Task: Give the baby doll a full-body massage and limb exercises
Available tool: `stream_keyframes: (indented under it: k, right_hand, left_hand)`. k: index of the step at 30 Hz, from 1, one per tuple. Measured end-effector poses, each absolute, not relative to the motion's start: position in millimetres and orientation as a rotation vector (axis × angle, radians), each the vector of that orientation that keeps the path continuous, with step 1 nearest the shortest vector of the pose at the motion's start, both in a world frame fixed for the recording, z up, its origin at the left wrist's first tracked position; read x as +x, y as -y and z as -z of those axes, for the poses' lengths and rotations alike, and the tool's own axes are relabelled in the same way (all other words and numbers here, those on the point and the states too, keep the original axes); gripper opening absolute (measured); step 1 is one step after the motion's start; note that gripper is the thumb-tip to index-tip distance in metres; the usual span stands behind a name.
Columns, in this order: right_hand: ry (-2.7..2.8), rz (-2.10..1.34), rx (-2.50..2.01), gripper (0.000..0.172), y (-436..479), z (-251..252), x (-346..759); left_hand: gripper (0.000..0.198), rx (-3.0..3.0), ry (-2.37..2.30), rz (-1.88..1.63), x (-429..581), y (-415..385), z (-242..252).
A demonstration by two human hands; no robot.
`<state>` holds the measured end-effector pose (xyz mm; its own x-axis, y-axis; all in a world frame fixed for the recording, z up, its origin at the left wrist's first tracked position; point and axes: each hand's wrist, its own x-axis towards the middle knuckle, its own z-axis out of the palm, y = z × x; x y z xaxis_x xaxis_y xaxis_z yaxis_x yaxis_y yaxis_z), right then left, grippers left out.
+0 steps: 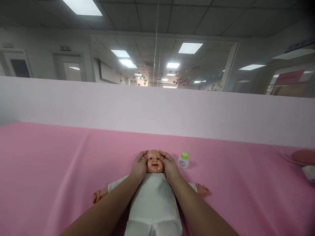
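Note:
A baby doll (155, 196) in white clothes lies on its back on the pink sheet, arms spread to both sides. Its head (155, 165) is between my two hands. My left hand (139, 166) cups the side of the head at the left of the view, fingertips by the temple. On the opposite side, my right hand (170, 164) presses its curved fingers to the other temple. Parts of the fingers behind the head are hidden. A small clear bottle with a green cap (183, 160) stands just right of my right hand.
The pink sheet (61, 157) covers the padded surface, with soft creases. A white padded wall (157, 109) runs along the far edge. At the far right lie a reddish oval object (304, 157) and a white item (309, 172), partly cut off.

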<state>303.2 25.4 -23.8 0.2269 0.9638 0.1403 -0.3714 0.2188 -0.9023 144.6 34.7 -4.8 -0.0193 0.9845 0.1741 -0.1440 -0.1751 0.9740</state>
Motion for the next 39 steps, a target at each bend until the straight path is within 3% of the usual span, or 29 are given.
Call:
stream_keyframes:
  k: [8, 20, 27, 39]
  right_hand:
    - [0.983, -1.070, -0.958, 0.054, -6, 4, 300]
    - [1.012, -0.894, -1.019, 0.039, -23, 17, 302]
    - [0.912, -1.099, -0.920, 0.048, -20, 20, 305]
    - [1.073, -0.892, -1.074, 0.046, -10, 4, 303]
  left_hand:
    - [0.049, 1.266, -1.074, -1.375, 146, -30, 1]
    - [0.036, 1.282, -1.097, -1.422, 150, -35, 2]
    - [0.040, 1.190, -1.010, -1.375, 147, -34, 4]
    - [0.045, 1.468, -1.229, -1.249, 148, -23, -10]
